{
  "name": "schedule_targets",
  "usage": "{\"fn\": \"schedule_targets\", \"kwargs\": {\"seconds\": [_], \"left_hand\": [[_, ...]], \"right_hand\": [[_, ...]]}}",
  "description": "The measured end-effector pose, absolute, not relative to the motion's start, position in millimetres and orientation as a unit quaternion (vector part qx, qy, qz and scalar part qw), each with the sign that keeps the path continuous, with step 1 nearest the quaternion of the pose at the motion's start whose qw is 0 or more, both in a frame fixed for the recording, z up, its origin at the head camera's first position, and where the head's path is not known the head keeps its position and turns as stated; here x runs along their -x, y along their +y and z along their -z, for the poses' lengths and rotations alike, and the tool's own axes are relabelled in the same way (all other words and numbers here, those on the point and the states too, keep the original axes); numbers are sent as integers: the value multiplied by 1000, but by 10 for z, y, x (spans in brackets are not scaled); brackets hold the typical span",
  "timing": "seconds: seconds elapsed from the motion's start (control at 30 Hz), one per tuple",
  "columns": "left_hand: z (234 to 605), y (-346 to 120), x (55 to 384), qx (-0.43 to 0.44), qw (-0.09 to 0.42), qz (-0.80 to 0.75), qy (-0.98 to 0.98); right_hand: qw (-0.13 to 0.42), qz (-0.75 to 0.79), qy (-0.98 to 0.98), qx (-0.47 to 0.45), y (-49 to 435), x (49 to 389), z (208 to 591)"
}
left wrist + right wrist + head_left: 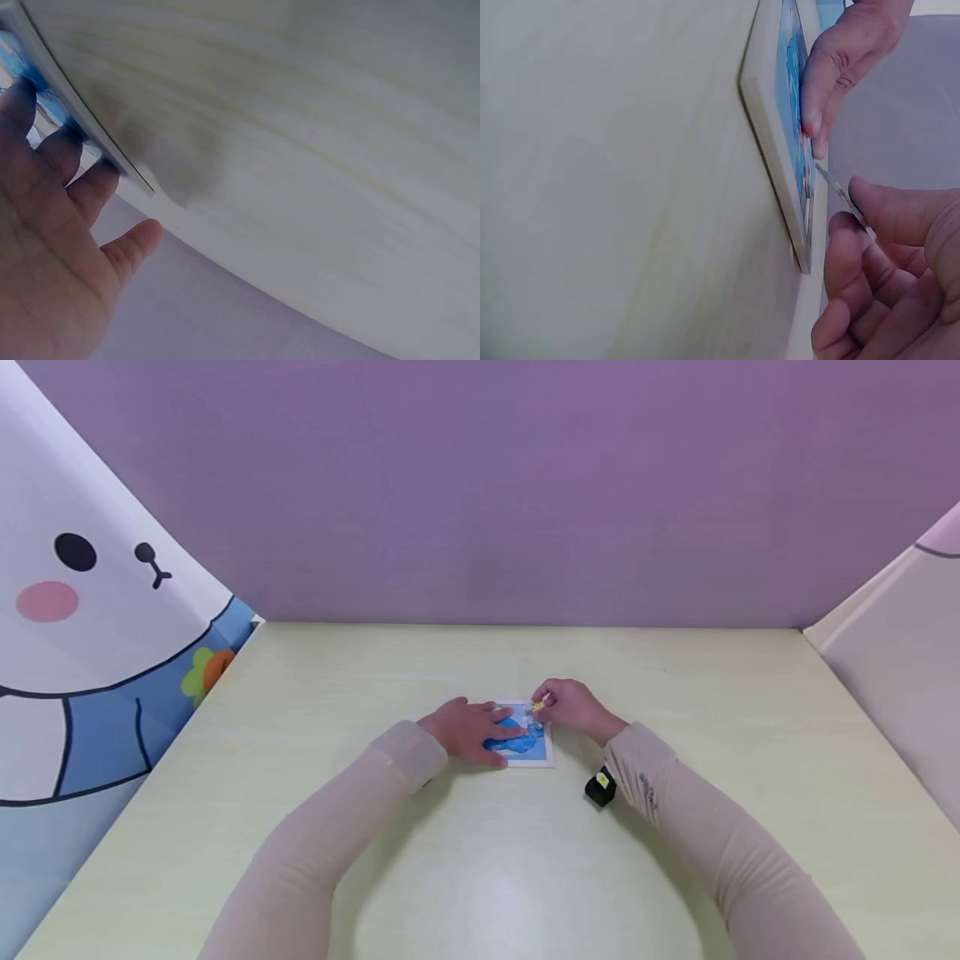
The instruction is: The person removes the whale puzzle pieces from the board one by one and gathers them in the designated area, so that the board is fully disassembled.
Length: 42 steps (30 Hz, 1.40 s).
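A small jigsaw puzzle board point(549, 752) with a pale frame and a blue picture lies flat on the table. My left hand point(471, 732) rests on its left part, fingers spread over the picture; in the left wrist view the fingertips point(94, 184) touch the board near its edge. At the board's upper right corner, my right hand point(573, 706) pinches a thin, flat puzzle piece point(846, 199) between thumb and finger. From the head this piece looks yellowish, tilted up from the board. The left hand hides part of the picture.
The pale wooden table point(495, 877) runs back to a purple wall panel point(525, 510). Close to the right sleeve is a small black block point(600, 788) with a yellow mark. A cartoon-printed cloth point(90, 635) borders the left side, and a pale one the right.
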<state>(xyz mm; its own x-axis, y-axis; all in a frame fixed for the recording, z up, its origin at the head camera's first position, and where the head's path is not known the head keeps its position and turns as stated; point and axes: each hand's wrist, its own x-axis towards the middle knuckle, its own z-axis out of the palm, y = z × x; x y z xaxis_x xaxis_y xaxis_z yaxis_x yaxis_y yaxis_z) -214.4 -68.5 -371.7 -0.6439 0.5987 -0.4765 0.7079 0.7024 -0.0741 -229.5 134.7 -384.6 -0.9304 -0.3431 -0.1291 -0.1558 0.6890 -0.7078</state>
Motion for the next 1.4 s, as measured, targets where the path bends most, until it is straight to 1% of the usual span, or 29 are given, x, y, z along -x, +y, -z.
{"fn": "schedule_targets", "kwargs": {"seconds": [0.3,0.7,1.1,1.4], "left_hand": [[3734,-690,2145,-365,207,131,898],[3674,-651,2136,-356,219,129,899],[3702,-655,2128,-350,225,153,896],[3695,-649,2100,-348,214,154,900]], "right_hand": [[158,423,883,125,1469,2303,3865],[158,445,873,120,1684,2273,3876],[162,471,859,119,1922,2221,3895],[167,506,843,73,2119,2113,3888]]}}
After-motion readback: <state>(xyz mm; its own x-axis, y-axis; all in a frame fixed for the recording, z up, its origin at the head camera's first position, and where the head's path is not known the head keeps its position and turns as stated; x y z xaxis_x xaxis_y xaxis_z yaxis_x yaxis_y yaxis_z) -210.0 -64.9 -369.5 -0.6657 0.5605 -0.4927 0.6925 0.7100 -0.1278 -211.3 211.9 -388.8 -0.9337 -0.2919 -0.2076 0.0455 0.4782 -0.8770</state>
